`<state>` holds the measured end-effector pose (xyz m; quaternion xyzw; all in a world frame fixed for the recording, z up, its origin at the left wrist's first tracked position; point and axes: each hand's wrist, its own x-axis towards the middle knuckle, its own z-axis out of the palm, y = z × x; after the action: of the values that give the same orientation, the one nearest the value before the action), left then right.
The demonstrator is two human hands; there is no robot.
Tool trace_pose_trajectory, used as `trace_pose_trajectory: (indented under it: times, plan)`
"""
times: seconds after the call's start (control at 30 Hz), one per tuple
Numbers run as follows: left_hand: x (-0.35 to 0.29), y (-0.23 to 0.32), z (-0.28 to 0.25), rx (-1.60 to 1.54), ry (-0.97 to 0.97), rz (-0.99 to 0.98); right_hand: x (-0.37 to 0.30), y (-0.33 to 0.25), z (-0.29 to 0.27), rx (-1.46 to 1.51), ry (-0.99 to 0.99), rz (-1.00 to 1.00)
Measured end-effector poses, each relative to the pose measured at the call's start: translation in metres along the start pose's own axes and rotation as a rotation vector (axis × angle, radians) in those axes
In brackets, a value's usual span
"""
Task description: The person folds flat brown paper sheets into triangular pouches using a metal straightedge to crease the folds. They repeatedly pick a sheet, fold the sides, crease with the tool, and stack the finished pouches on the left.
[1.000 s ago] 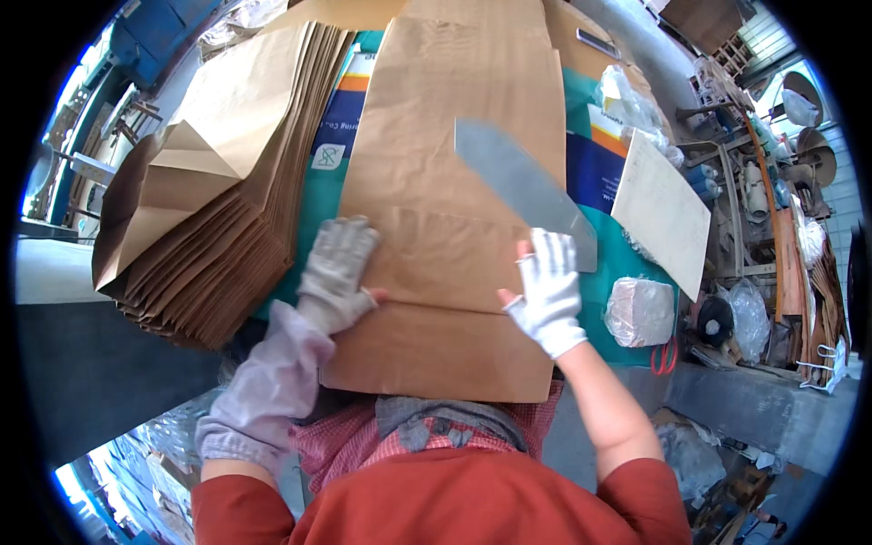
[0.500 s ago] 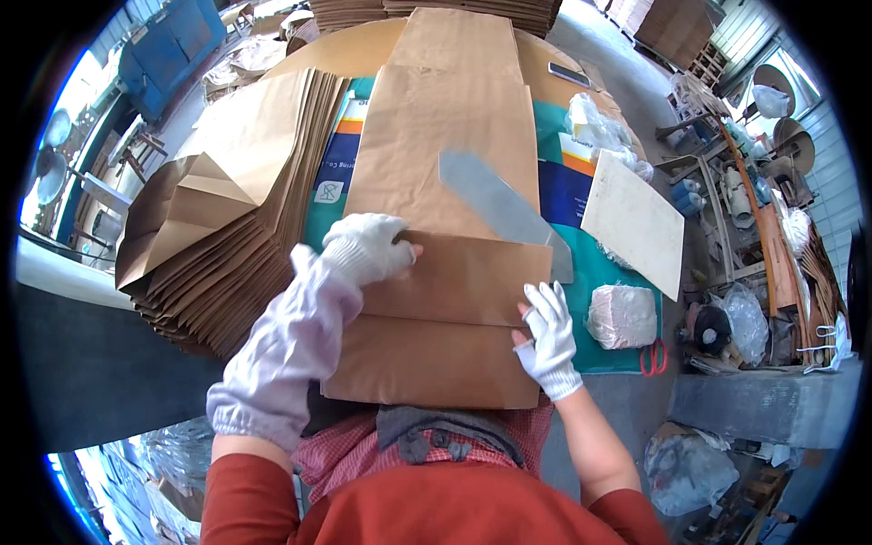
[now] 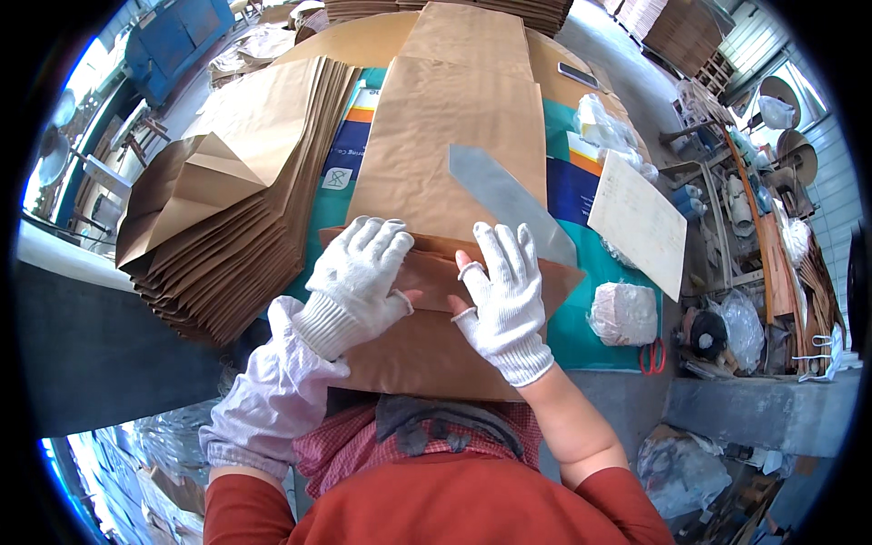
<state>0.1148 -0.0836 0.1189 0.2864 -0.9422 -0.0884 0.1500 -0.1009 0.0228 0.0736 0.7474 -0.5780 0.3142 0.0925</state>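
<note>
A long brown kraft paper bag (image 3: 454,118) lies lengthwise in front of me, its near end partly opened and spread into pointed corners at both sides. White knit gloves with bare thumb tips cover both hands. My left hand (image 3: 359,277) rests on the left of the opened end, fingers stretched out. On the right part of it, my right hand (image 3: 501,291) lies with fingers spread and thumb apart. A flat grey plate with angled ends (image 3: 509,200) lies slantwise on the bag just beyond my right hand; its lower end is partly covered by the fold.
A fanned stack of brown paper bags (image 3: 227,218) stands at the left. To the right are a pale square board (image 3: 639,222), a wrapped white block (image 3: 624,313), red scissor handles (image 3: 652,357), clear plastic (image 3: 607,127) and a phone (image 3: 578,74). Green printed sheeting (image 3: 581,350) covers the table.
My right hand has moved left and up onto the bag's end. My left hand has flattened out. The folded flap has spread, with corners now jutting out at both sides.
</note>
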Motion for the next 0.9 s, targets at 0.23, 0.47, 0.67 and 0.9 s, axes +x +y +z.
trace_pose_trajectory:
  times: [0.23,0.47,0.67,0.9]
  plan:
    - [0.062,-0.009,0.009,0.096,-0.334,-0.335,-0.009,-0.022,-0.003,0.111,0.117,-0.161]
    - [0.034,-0.035,0.094,0.762,0.45,0.155,-0.048,0.005,-0.039,0.462,0.201,0.031]
    - [-0.051,0.082,0.053,0.24,-0.631,-0.241,-0.172,0.085,0.035,1.142,0.263,0.781]
    - [-0.063,0.057,0.172,-0.021,-0.296,0.388,-0.156,0.082,0.028,1.474,0.299,0.857]
